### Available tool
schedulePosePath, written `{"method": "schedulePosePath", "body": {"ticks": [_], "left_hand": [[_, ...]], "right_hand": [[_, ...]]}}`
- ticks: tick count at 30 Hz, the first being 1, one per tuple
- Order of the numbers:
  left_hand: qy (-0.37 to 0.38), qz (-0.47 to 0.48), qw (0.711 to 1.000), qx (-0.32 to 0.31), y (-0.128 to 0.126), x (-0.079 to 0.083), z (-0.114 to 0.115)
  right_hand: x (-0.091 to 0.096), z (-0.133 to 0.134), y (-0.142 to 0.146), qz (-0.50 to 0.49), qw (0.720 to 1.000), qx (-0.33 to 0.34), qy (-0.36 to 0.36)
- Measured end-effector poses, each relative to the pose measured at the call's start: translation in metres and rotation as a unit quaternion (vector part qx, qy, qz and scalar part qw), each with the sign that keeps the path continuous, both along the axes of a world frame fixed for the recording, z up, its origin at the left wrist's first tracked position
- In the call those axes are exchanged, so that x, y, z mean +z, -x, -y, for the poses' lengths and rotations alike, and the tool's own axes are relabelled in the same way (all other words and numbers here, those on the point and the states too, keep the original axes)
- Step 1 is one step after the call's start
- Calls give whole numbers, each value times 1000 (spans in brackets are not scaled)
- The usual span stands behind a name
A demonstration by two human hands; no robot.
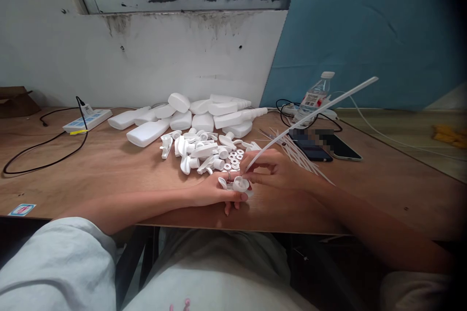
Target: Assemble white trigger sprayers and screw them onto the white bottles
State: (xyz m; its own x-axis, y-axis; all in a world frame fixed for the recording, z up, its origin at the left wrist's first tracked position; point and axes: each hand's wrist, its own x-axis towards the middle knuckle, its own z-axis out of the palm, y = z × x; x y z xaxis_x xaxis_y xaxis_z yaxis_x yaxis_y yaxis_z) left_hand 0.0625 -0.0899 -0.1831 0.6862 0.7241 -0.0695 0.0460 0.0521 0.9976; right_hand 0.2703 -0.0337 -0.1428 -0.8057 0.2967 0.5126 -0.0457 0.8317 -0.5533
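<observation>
My left hand [219, 189] is closed around a white trigger spray head [241, 184], its round cap opening turned up. Between the thumb and fingers of my right hand [272, 167] is a thin white plastic tube [310, 119], slanting up to the right. The tube's lower end is at or just above the cap; whether it is inside I cannot tell. Just beyond my hands lie a heap of white spray heads [204, 150] and several small white ring washers [233, 158]. More white tubes [295, 153] lie bundled beside my right forearm.
White bottles [149, 132] are piled against the wall. A power strip [87, 120] with a black cable lies at left. At right are two phones [310, 146], a clear water bottle [315, 97] and loose cables. The wooden table's front edge [219, 227] runs close to my body.
</observation>
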Motion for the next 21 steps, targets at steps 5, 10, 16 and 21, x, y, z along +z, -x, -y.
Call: {"method": "schedulePosePath", "body": {"ticks": [5,10,16,21], "left_hand": [[11,12,1000,-2,-1,-2,-2],[18,25,999,-4,-2,-4,-2],[38,16,999,14,-2,-1,-1],[20,12,1000,10,1,-4,-2]], "right_hand": [[-1,3,0,15,994,9,104],[-5,6,3,-17,993,15,120],[-12,3,5,-24,999,4,43],[-16,2,6,-2,1000,6,-6]]}}
